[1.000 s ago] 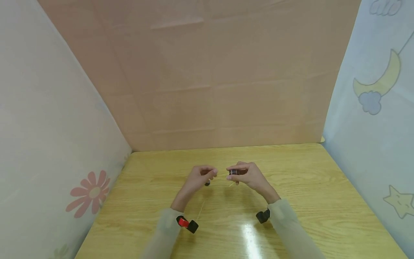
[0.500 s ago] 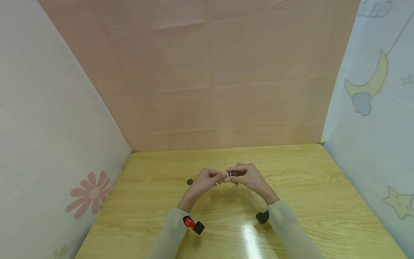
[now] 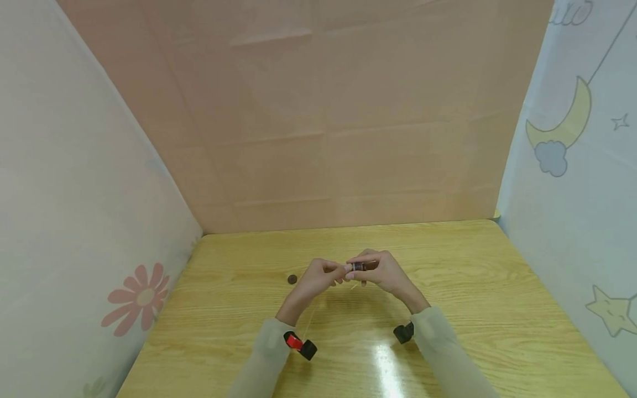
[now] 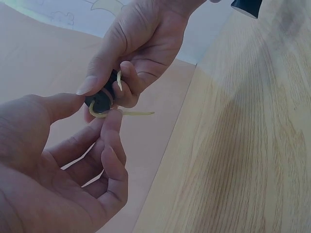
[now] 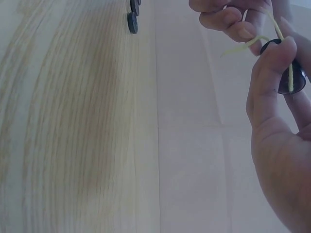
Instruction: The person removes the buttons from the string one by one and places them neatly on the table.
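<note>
In the head view, my two hands meet above the middle of the table. My right hand (image 3: 390,273) grips a short stack of dark round buttons (image 4: 100,101) between thumb and fingers. A yellow string (image 4: 138,113) comes out of a hole in the end button and bends over to a loose end. The fingertips of my left hand (image 3: 316,278) are at that end of the stack and pinch the string close to the button. Another length of string (image 5: 290,80) runs along the stack's other face in the right wrist view. Fingers partly hide the stack.
A loose dark button (image 3: 292,279) lies on the wooden table (image 3: 239,331), left of my left hand. More than one dark disc (image 5: 132,23) shows at the top of the right wrist view. Patterned side walls (image 3: 144,296) and a tan back panel (image 3: 318,166) enclose the table.
My left hand has moved right to the stack and met my right hand, uncovering the loose button on the table. The right hand has stayed nearly in place, keeping its grip on the buttons.
</note>
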`<state>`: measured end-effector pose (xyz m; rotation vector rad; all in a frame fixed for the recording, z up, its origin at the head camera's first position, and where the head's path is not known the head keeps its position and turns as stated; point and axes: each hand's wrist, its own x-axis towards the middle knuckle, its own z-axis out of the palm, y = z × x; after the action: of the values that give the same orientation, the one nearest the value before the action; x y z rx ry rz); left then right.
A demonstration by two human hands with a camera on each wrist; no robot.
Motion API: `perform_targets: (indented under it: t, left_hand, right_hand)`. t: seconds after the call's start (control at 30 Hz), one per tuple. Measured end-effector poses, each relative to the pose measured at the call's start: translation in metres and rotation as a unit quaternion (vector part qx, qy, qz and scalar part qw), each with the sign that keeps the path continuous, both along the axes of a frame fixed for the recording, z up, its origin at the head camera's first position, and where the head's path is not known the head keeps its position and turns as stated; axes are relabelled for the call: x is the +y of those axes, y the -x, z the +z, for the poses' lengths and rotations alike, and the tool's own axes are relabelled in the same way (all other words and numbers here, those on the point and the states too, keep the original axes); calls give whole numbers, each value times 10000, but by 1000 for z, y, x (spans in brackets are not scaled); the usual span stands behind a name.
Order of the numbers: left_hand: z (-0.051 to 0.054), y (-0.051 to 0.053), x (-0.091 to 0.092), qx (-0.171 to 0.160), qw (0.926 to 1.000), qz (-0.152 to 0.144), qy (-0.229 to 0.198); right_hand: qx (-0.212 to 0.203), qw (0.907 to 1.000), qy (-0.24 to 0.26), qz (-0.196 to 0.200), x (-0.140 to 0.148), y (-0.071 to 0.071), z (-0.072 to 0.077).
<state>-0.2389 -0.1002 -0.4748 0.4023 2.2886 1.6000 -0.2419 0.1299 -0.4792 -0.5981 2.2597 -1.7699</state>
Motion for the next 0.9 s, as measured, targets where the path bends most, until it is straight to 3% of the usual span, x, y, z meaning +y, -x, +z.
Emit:
perform_targets:
  t: [0.23,0.53,0.9]
  left_hand:
    - [-2,0,0,-2,10000,-8,-41]
    - [-1,-1,3,-253,9995,169,-33]
    - [-3,2,4,-193,9997,134,-110]
  right_hand:
    - [-162,9998,137,44,0,0,1]
    - [-629,9971,405,-118,-1,1,1]
    - [-346,9975,514,-340,0,0,-1]
